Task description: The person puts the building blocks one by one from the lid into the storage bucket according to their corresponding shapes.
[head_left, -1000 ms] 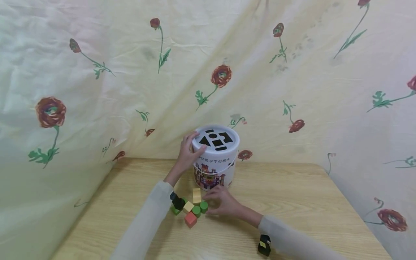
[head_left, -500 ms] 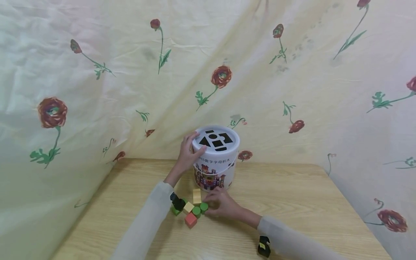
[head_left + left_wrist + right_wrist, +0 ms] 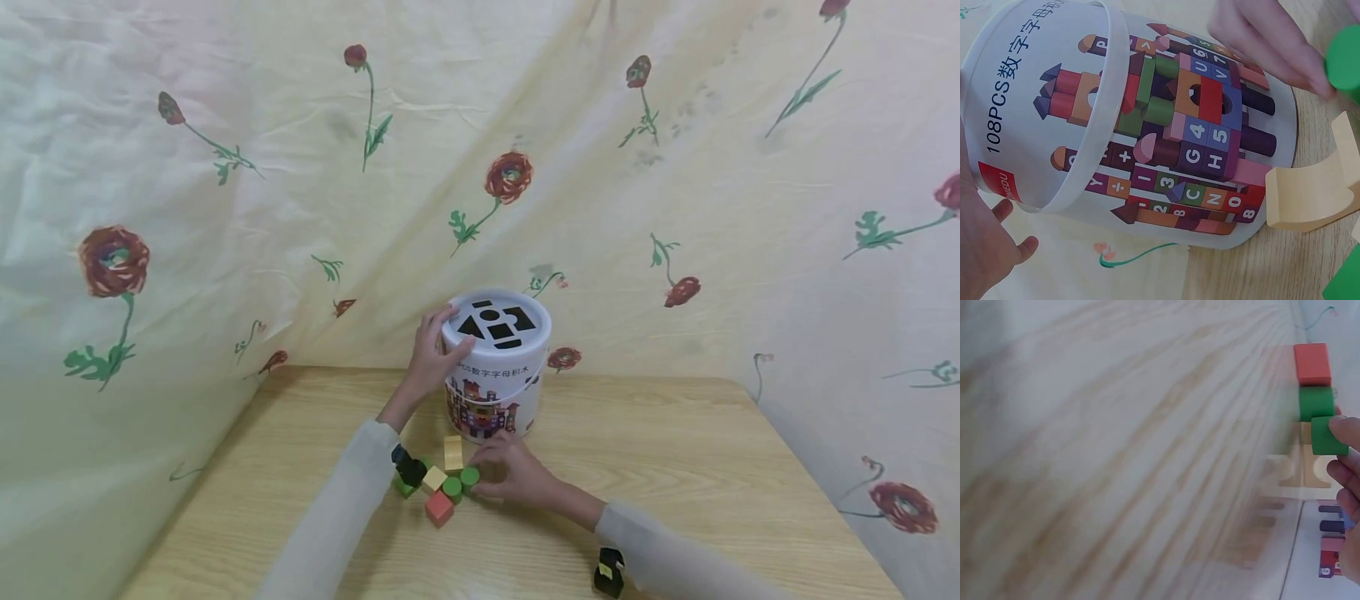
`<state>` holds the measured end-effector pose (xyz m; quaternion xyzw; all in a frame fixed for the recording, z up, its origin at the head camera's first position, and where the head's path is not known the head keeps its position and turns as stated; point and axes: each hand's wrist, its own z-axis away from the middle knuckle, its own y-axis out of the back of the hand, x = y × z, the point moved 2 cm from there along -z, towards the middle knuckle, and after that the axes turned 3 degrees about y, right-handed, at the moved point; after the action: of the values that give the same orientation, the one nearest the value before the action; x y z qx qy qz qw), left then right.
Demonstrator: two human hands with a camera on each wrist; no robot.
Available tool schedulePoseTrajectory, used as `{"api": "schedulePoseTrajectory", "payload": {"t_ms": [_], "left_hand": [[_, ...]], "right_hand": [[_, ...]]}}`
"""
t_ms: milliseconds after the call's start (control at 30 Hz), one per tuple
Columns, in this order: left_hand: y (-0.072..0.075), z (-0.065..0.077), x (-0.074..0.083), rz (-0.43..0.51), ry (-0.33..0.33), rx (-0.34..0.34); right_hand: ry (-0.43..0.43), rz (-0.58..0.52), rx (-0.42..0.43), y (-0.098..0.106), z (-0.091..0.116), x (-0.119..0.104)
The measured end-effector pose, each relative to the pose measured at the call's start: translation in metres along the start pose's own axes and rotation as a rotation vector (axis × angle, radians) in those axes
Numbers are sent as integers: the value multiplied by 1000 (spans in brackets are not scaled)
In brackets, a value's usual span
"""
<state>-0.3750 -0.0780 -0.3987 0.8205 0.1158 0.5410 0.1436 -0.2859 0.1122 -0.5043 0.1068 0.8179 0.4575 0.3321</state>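
A white lidded toy-block bucket (image 3: 495,375) stands at the back of the table, its lid cut with shaped holes. My left hand (image 3: 435,358) grips the left side of its rim, thumb and fingers spread; part of that hand shows in the left wrist view. With thumb and fingertips, my right hand (image 3: 517,473) pinches a green cylinder block (image 3: 1325,437) at table level. Beside it are another green cylinder (image 3: 452,488), a red block (image 3: 439,508), a small pale yellow block (image 3: 434,479) and an arched beige block (image 3: 1310,197).
A green block (image 3: 406,487) lies partly hidden behind the left wrist's black camera (image 3: 408,467). The wooden table (image 3: 660,450) extends to both sides. Flower-printed cloth (image 3: 585,208) hangs close behind the bucket.
The right hand has closed in slightly on the green cylinder. My left hand and the bucket have stayed put, apart from a slight shift of the view.
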Motion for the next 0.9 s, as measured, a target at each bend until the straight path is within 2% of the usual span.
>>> {"api": "schedulePoseTrajectory", "payload": {"t_ms": [167, 333, 533, 700, 900], "left_hand": [[0, 0, 0, -4, 5, -2], [0, 0, 1, -10, 2, -6], [0, 0, 0, -8, 8, -3], [0, 1, -1, -11, 11, -1], [0, 1, 1, -13, 10, -5]], "right_hand": [[15, 21, 46, 9, -1, -7], [24, -9, 82, 25, -5, -17], [77, -3, 174, 49, -11, -26], [154, 37, 260, 69, -16, -29], [203, 58, 310, 96, -22, -34]]}}
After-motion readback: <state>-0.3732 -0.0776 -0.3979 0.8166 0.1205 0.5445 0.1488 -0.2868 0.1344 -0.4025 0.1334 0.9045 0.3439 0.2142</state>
